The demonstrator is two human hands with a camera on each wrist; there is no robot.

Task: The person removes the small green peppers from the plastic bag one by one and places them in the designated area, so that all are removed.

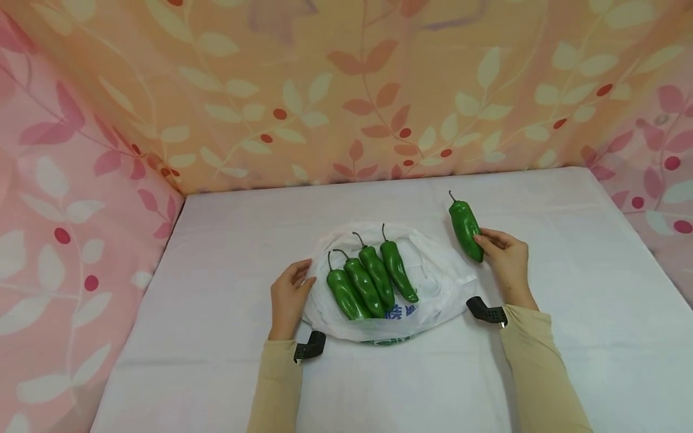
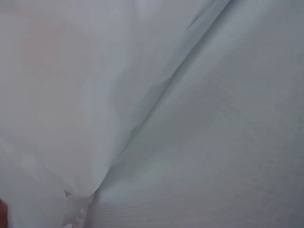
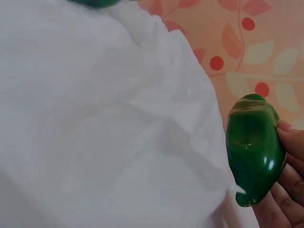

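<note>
A white plastic bag (image 1: 438, 288) lies spread open on the table, with several green chili peppers (image 1: 397, 270) side by side in it, stems pointing away. At the bag's left rim, my left hand (image 1: 289, 297) pinches the plastic between thumb and fingers. To the right of the bag, my right hand (image 1: 508, 261) grips another green chili pepper (image 1: 464, 227) near its lower end, its stem pointing up and away. In the right wrist view, that pepper (image 3: 254, 147) shows close up between thumb and fingers, beside the bag's white side (image 3: 118, 118). The bag (image 2: 57, 95) fills much of the left wrist view.
A white cloth (image 1: 216, 240) covers the table. Behind it hangs an orange leaf-patterned curtain (image 1: 325, 90), with pink patterned cloth (image 1: 54, 240) on both sides. Black wrist cameras (image 1: 310, 347) are strapped at both sleeves.
</note>
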